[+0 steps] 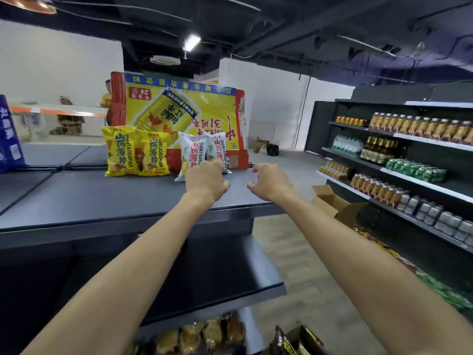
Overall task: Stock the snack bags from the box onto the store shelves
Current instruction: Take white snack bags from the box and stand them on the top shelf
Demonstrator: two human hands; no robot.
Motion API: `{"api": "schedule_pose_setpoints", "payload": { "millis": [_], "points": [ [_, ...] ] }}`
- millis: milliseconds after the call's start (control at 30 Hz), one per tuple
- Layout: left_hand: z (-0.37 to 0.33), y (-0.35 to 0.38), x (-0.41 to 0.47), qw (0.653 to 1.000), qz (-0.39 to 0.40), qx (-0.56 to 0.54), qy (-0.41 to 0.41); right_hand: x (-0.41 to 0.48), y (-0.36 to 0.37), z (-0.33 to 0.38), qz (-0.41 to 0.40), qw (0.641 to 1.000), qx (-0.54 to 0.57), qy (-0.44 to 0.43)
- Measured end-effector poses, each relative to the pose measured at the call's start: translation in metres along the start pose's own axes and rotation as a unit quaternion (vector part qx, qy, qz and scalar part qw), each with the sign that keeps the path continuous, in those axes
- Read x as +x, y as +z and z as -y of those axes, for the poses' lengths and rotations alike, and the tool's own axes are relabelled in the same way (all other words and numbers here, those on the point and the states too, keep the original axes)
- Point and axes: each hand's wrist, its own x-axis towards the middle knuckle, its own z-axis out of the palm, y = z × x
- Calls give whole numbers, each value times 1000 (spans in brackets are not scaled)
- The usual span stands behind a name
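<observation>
White snack bags (193,152) stand on the top shelf (102,198), probably light, puffy and slippery. My left hand (206,181) reaches one; if the fingers grip it, I cannot tell. My right hand (268,181) is loose, empty. Better to pinch a side seam.

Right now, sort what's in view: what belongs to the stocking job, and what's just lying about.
Job:
yellow snack bags
white snack bags
top shelf
open cardboard box

Lying about:
upside-down drink carton
canned and bottled drinks
blue carton
</observation>
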Motion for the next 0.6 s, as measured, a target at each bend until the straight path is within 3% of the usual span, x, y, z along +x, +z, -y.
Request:
{"api": "schedule_pose_setpoints", "payload": {
  "millis": [300,600],
  "points": [
    [-40,-32,20,998,11,14,56,-12,-35,-39,-25,999,19,24],
    [-166,5,13,994,46,-24,101,-41,-52,-168,0,996,9,86]
  ]
}}
